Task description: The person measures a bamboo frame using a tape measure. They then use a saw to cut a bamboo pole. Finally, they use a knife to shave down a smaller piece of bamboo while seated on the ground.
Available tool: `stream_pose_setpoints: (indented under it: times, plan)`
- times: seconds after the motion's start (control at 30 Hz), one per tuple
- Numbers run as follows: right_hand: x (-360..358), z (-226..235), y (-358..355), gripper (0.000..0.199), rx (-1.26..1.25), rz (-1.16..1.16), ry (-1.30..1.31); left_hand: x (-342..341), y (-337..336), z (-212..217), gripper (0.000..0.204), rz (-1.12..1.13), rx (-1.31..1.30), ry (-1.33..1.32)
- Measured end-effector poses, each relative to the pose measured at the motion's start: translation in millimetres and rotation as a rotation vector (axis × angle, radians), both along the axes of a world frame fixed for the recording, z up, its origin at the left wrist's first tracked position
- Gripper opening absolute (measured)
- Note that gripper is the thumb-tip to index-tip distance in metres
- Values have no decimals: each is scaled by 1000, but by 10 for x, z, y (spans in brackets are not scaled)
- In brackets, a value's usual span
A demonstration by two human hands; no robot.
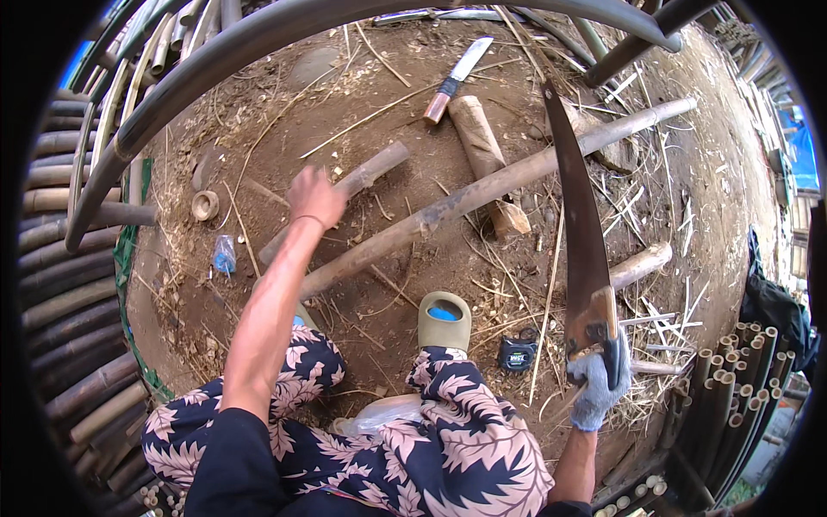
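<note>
My right hand (598, 388), in a grey work glove, is closed round the handle of a hand saw (579, 202). The saw's long dark blade points away from me, over the end part of a long bamboo pole (482, 191). That pole lies slantwise on the ground and rests across a short log (479, 138). My bare left hand (317, 196) is stretched forward at a shorter bamboo piece (376, 165), whose middle it covers. Its fingers are smeared, so whether they grip the piece cannot be told.
A knife (458, 79) with a wooden handle lies beyond the log. A tape measure (518, 350) sits right of my sandal (444, 319). Bamboo poles are stacked at left (77, 293), and cut bamboo tubes (732, 379) stand at right. A curved pole (258, 52) arches overhead. Shavings litter the soil.
</note>
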State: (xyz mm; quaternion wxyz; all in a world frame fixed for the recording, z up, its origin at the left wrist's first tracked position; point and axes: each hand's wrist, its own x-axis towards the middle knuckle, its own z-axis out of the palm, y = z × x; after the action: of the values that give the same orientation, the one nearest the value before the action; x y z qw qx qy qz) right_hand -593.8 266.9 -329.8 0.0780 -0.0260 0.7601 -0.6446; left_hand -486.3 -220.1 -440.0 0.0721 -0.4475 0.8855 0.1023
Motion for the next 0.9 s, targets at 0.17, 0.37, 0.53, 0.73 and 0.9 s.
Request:
stream_pose_setpoints:
  times: [0.17,0.37,0.53,0.73,0.9]
  plan:
    - [124,112,113,53,52,-33,-19,-1145,1286,181,96,-290,378,-76]
    - [216,170,-58,55,98,-21,-34,-1023,1217,-470,61,-221,365,-80]
    - [319,-185,14,54,198,130,78,-743,998,-590,57,-294,214,77]
    - [101,-291,-329,56,153,406,3,-989,887,-423,66,-298,351,29]
    - [22,-371,-512,59,429,563,510,-1002,885,-480,68,-233,327,62]
